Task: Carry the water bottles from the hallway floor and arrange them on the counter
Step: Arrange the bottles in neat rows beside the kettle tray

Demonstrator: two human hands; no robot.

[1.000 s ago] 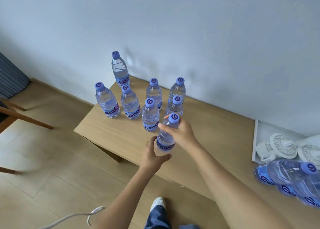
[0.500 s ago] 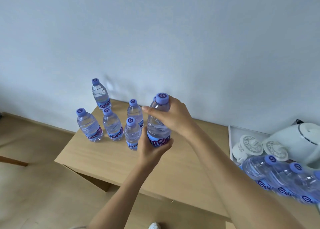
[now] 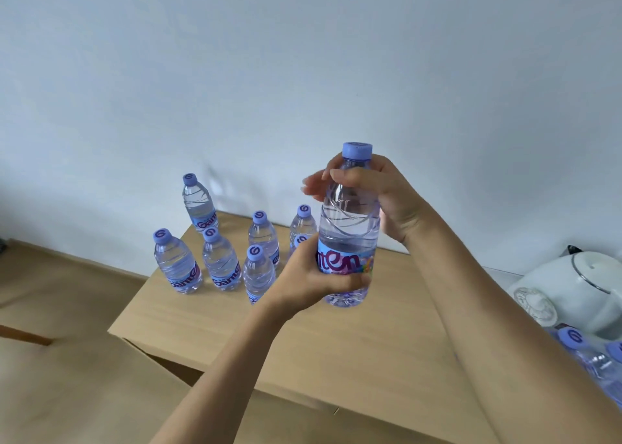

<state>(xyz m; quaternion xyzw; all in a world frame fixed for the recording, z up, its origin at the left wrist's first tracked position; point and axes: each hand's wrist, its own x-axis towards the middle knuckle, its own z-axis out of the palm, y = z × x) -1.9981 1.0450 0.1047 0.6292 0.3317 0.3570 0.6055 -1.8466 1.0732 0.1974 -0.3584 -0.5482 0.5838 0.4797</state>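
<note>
While both hands (image 3: 313,275) (image 3: 380,194) grip one water-filled bottle (image 3: 350,231), six (image 3: 222,258) stand on the counter (image 3: 353,336).

Plain pale wall (image 3: 303,56), light wood floor (image 3: 67,376), soft even daylight

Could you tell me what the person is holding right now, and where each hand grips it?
One water bottle, upright above the counter. The left hand wraps its labelled lower body; the right hand holds its shoulder, just under the cap.
</note>
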